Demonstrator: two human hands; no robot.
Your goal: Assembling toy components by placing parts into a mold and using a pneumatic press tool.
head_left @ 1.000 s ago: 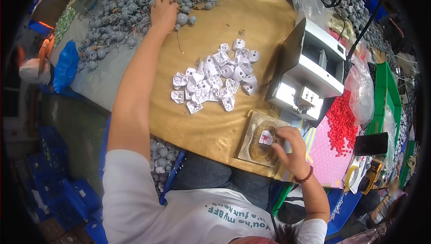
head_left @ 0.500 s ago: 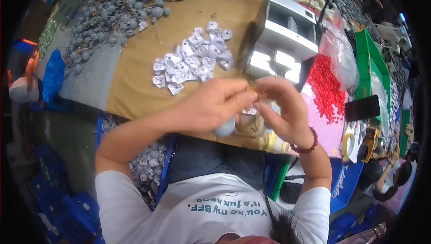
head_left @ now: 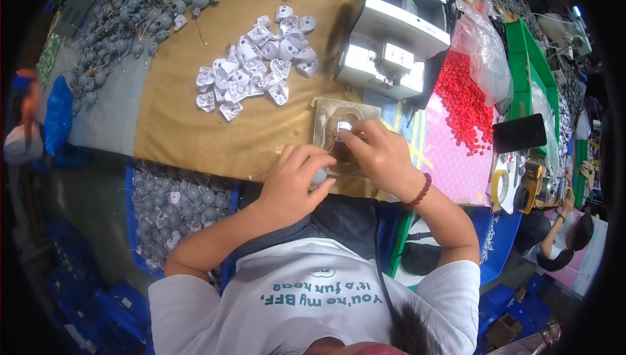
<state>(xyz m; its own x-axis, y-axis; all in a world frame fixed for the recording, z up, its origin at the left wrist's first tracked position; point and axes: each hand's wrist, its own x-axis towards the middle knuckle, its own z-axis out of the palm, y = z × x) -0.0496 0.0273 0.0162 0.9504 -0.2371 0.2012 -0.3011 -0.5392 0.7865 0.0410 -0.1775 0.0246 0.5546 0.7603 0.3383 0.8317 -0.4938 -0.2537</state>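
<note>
At the table's front edge my left hand (head_left: 295, 177) curls its fingers round a small grey ball (head_left: 319, 177), partly hidden by the fingers. My right hand (head_left: 386, 162) reaches over a tan square block (head_left: 324, 115) with a rounded recess. Its thumb and fingertips pinch a small white plastic piece (head_left: 343, 128) above the recess; the fingers cover some of the piece. Beyond both hands lies a loose heap of white plastic pieces (head_left: 251, 61) with small holes.
Grey balls with wires (head_left: 130, 25) are piled far left. A white-grey machine (head_left: 404, 32) stands behind the block. Small red parts (head_left: 463, 107), a black phone (head_left: 520, 133) and a tape roll (head_left: 500, 187) lie right. A blue bin (head_left: 176, 208) of grey balls sits below the table; a co-worker (head_left: 564, 241) is far right.
My hands were together above the block, with the grey ball hanging below. Now they are apart: the left has moved down to the ball, the right is over the block with the white piece.
</note>
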